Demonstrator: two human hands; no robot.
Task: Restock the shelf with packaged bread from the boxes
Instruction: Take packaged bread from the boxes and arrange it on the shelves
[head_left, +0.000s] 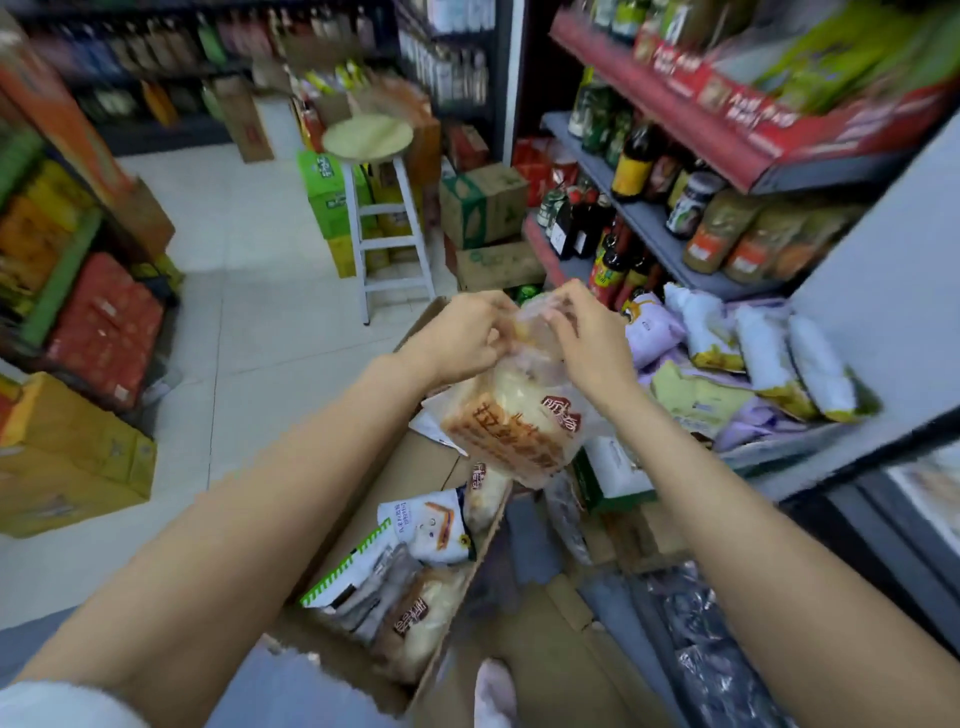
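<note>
A clear bag of sliced bread (511, 421) with brown lettering hangs in the air over an open cardboard box (358, 525). My left hand (465, 330) and my right hand (584, 338) both pinch the gathered top of the bag. Several more bread packs (431, 525) lie inside the box below. To the right, the low shelf (769, 447) carries white, purple and yellow bread packs (727, 343) lying in a loose pile.
A white stool (382, 208) stands on the tiled floor ahead. Cardboard cartons (483, 205) are stacked beside it. Sauce bottles (631, 166) and jars fill the upper right shelves. Yellow boxes (72, 457) and red cartons (104, 322) line the left. Dark wrapped packs (711, 644) lie at bottom right.
</note>
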